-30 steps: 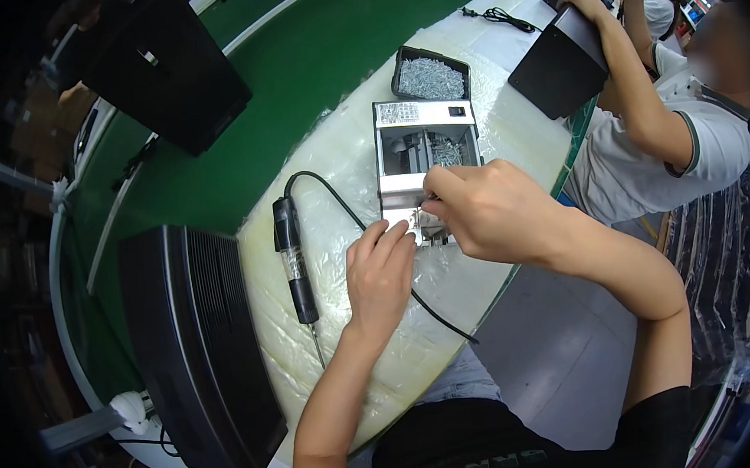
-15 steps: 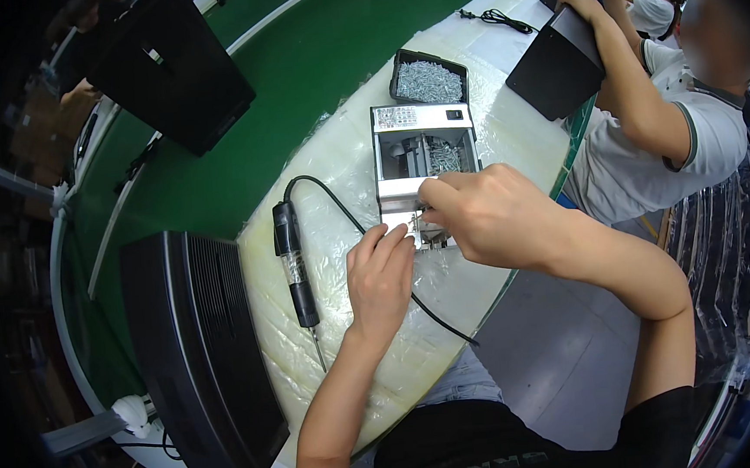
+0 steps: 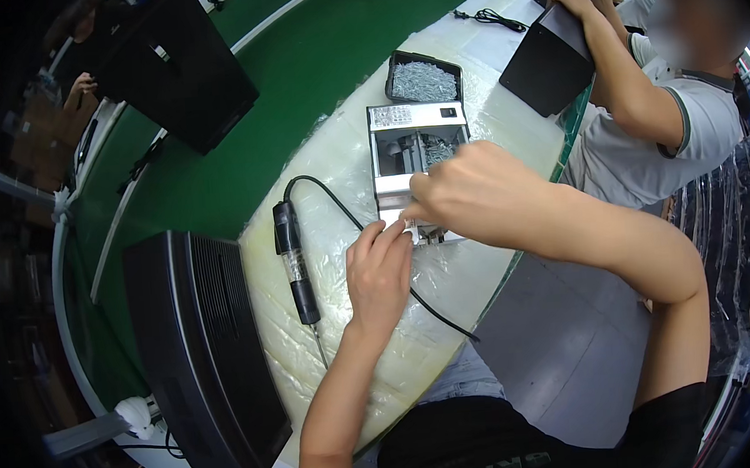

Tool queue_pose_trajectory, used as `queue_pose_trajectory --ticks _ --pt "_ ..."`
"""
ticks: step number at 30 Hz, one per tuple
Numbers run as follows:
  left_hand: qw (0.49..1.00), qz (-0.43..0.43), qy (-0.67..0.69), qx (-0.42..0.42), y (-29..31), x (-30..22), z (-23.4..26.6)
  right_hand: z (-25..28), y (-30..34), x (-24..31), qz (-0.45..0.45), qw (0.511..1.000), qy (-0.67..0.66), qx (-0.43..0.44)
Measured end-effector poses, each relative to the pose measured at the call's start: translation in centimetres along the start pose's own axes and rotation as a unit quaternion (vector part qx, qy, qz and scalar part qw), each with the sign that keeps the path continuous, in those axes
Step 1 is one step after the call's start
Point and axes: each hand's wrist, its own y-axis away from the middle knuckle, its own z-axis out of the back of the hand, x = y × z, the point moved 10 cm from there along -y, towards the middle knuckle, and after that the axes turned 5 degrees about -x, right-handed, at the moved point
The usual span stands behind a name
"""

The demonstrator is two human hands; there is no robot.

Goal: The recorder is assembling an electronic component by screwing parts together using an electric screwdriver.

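Observation:
A silver-and-black screw feeder [image 3: 397, 183] stands on the plastic-covered table, with loose screws [image 3: 439, 149] visible in its open hopper. My left hand [image 3: 378, 273] is at its front left corner, fingers bent and close together, fingertips against the front plate. From the right, my right hand [image 3: 467, 188] reaches over the feeder's front with its fingers curled in a pinch; the tips come close to the left fingertips. Whatever lies between the fingers of either hand is hidden. Left of my left hand lies a black electric screwdriver [image 3: 295, 261], its long bit pointing toward me.
Behind the feeder sits a black tray [image 3: 424, 78] of screws. A large black ribbed case [image 3: 205, 350] stands at the left; another black case [image 3: 172, 74] is beyond. At right, a co-worker [image 3: 645, 119] holds a black box [image 3: 546, 64]. The screwdriver's cord [image 3: 338, 197] runs behind my left hand.
My right hand has shifted slightly left and turned over at the feeder's front, its fingertips now nearer my left fingertips. My left hand stays almost in place. The view has shifted slightly.

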Motion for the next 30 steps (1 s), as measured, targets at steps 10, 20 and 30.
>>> queue_pose_trajectory --ticks 10,20,30 --pt "0.972 0.128 0.193 -0.037 -4.8 1.5 2.4 0.6 -1.4 1.8 0.079 0.992 0.066 -0.075" --pt "0.954 0.097 0.274 0.078 -6.8 0.7 1.6 0.8 -0.2 2.3 0.114 0.98 0.125 -0.103" --pt "0.939 0.126 0.307 0.088 -7.3 1.9 1.0 0.3 -0.4 1.5 0.092 0.987 0.112 -0.075"
